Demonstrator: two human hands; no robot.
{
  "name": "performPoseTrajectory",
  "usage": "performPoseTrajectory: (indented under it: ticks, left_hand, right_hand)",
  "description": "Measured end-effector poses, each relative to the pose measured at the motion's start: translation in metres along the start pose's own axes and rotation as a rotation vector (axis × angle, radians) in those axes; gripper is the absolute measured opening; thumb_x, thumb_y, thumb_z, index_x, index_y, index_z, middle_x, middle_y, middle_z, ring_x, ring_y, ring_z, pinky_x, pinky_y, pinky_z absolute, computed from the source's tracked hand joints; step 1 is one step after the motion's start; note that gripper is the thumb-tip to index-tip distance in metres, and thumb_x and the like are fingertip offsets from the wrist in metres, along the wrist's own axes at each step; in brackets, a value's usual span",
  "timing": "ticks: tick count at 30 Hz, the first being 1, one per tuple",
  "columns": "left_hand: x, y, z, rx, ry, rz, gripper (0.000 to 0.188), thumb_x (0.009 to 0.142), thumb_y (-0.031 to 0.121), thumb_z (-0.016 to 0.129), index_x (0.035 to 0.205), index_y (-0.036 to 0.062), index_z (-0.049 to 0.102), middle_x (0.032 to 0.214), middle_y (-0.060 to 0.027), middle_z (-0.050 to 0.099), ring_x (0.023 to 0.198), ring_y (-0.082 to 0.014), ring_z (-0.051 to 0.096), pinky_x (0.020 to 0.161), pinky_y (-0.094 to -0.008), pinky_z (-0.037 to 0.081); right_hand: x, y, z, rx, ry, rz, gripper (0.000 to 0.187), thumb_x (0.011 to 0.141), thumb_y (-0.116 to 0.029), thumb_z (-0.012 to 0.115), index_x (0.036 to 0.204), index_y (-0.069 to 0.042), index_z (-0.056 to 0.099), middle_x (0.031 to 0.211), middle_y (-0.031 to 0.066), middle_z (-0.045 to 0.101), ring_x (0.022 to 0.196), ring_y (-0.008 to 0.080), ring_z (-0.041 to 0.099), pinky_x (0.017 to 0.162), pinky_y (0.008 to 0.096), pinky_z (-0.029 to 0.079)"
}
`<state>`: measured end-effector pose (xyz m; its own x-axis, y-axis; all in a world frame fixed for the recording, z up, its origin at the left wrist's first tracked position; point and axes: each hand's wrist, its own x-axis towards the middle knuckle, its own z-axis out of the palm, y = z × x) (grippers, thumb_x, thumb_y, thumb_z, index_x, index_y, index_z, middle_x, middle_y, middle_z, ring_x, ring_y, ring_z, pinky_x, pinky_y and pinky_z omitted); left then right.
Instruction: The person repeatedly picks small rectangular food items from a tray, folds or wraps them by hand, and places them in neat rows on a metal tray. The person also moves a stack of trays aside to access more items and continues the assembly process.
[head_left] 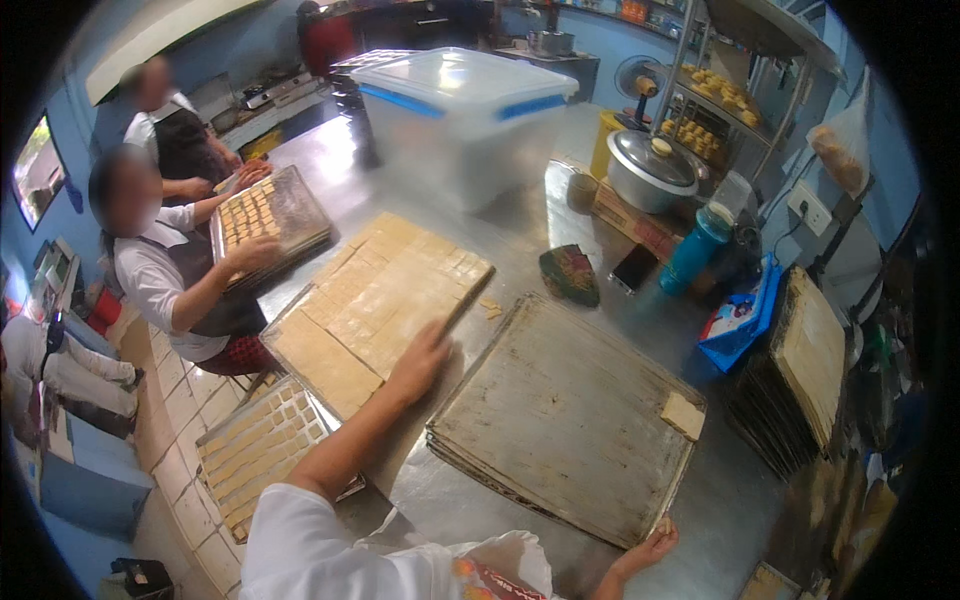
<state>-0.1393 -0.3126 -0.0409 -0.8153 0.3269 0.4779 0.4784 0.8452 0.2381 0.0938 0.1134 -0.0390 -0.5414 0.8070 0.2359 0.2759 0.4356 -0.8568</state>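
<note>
A wide sheet of pale dough (pixel 400 290), scored into rectangles, covers a tray left of centre. My left hand (pixel 422 362) lies at its right edge, fingers stretched out and slightly blurred. Beside it, to the right, is a stack of worn baking trays (pixel 560 400). My right hand (pixel 652 548) has its fingers curled at the near right corner of this stack. A small square of dough (pixel 683 414) rests at the top tray's right corner. Small dough scraps (pixel 490 308) lie on the table between dough sheet and stack.
At left, a person works over a tray of cut pieces (pixel 250 215), with another person behind. A lidded plastic bin (pixel 465 130) stands at the far side. A phone (pixel 635 268), teal bottle (pixel 695 248) and pot (pixel 650 170) sit at right. Below left is a tray of strips (pixel 262 450).
</note>
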Motion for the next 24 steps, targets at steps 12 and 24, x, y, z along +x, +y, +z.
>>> performPoseTrajectory:
  ticks: [12,24]
  left_hand:
    - [-0.034,-0.007,-0.015,0.383,-0.274,0.072,0.033,0.08,0.017,0.049,0.101,-0.0029,0.064,0.138,-0.0153,0.038,0.132,-0.0335,0.027,0.108,-0.0515,0.021]
    - [-0.041,-0.003,-0.041,0.174,-0.249,0.043,0.031,0.075,0.01,0.054,0.104,0.0024,0.063,0.135,-0.0177,0.042,0.131,-0.0348,0.03,0.108,-0.0547,0.02]
  right_hand:
    - [0.009,0.026,-0.007,0.096,-0.024,0.005,0.031,0.097,-0.024,0.045,0.116,0.0,0.044,0.112,0.0118,0.056,0.106,0.0215,0.052,0.093,0.0332,0.039]
    - [0.014,0.045,-0.005,0.253,-0.034,0.098,0.039,0.092,-0.031,0.054,0.118,-0.002,0.045,0.113,0.0101,0.054,0.105,0.0195,0.051,0.094,0.0341,0.037]
